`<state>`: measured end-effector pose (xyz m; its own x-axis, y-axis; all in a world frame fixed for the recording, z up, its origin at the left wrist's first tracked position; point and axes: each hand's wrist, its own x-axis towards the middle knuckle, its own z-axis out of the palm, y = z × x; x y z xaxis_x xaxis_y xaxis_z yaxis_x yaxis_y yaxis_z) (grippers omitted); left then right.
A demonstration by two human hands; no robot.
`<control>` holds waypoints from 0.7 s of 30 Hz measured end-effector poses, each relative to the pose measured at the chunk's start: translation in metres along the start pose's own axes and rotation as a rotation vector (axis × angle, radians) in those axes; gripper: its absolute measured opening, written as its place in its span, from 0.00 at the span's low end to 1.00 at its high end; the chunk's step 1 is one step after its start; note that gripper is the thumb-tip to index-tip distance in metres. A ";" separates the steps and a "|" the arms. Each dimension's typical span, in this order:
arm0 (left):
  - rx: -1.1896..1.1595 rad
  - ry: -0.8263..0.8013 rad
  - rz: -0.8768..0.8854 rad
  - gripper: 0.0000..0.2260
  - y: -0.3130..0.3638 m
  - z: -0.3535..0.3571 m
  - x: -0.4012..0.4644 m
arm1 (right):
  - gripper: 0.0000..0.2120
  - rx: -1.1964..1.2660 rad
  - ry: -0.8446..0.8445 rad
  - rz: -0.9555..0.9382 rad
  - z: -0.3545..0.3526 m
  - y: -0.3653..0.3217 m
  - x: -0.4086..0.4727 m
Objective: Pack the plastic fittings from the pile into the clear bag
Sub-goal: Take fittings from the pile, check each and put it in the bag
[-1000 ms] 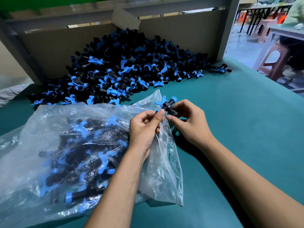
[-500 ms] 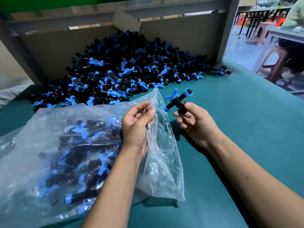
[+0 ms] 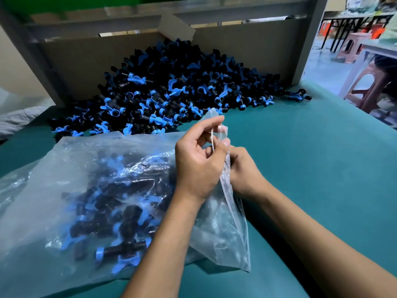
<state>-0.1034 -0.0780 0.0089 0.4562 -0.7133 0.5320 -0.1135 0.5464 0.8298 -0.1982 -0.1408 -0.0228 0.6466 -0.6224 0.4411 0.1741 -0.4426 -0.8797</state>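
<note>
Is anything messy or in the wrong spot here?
Mostly tidy. One fitting lies by itself on the green table, off the right end of the big pile. The clear bag is crumpled, with the left hand pinching its opening. Nothing looks broken or spilled.

The clear bag (image 3: 71, 168) is thin, glossy plastic film, wrinkled and catching white highlights, hazy enough to blur the fittings inside. The fittings in the pile (image 3: 171, 93) are hard moulded plastic: black bodies with a dull sheen and brighter blue parts, smooth-surfaced. The tabletop (image 3: 300, 158) is covered in a matt teal sheet, even and slightly soft-looking, without reflections. Behind the pile stands brown cardboard (image 3: 86, 61), flat and matt, framed by grey painted metal posts (image 3: 309, 39). A pink plastic stool (image 3: 369, 87) looks smooth, faintly shiny.
</note>
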 end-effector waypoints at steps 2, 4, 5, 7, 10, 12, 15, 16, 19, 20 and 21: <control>0.020 0.005 0.011 0.17 -0.001 -0.001 0.000 | 0.12 -0.054 -0.119 0.002 0.011 -0.002 -0.001; 0.041 0.006 0.014 0.17 -0.002 -0.002 0.000 | 0.11 -0.101 -0.197 0.030 0.019 -0.004 -0.003; 0.046 0.009 0.011 0.16 -0.003 -0.002 0.001 | 0.07 -0.099 -0.187 0.028 0.021 -0.003 -0.003; 0.066 0.038 -0.012 0.16 -0.009 -0.003 0.001 | 0.02 -0.139 -0.024 0.020 0.016 0.000 0.002; 0.164 0.132 -0.122 0.12 -0.022 -0.004 0.001 | 0.08 -0.251 0.367 0.059 0.000 0.010 0.015; 0.287 0.184 -0.209 0.10 -0.032 -0.007 0.002 | 0.14 -0.177 0.592 0.162 -0.010 0.017 0.027; 0.381 0.186 -0.268 0.10 -0.033 -0.009 0.005 | 0.13 -0.260 0.666 0.235 -0.016 0.023 0.053; 0.390 0.175 -0.281 0.10 -0.032 -0.010 0.006 | 0.11 -0.349 0.653 0.227 -0.017 0.024 0.063; 0.476 0.211 -0.241 0.09 -0.023 -0.018 0.009 | 0.06 -0.624 0.543 0.150 -0.013 0.024 0.098; 0.566 0.239 -0.187 0.08 -0.020 -0.023 0.010 | 0.07 -0.693 0.448 0.136 -0.009 0.024 0.112; 0.669 0.263 -0.128 0.08 -0.017 -0.029 0.012 | 0.09 -0.750 0.313 0.126 -0.004 0.024 0.124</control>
<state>-0.0704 -0.0828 -0.0037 0.6891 -0.5790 0.4358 -0.5219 0.0207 0.8528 -0.1172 -0.2313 0.0113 0.3720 -0.7983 0.4736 -0.5001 -0.6022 -0.6223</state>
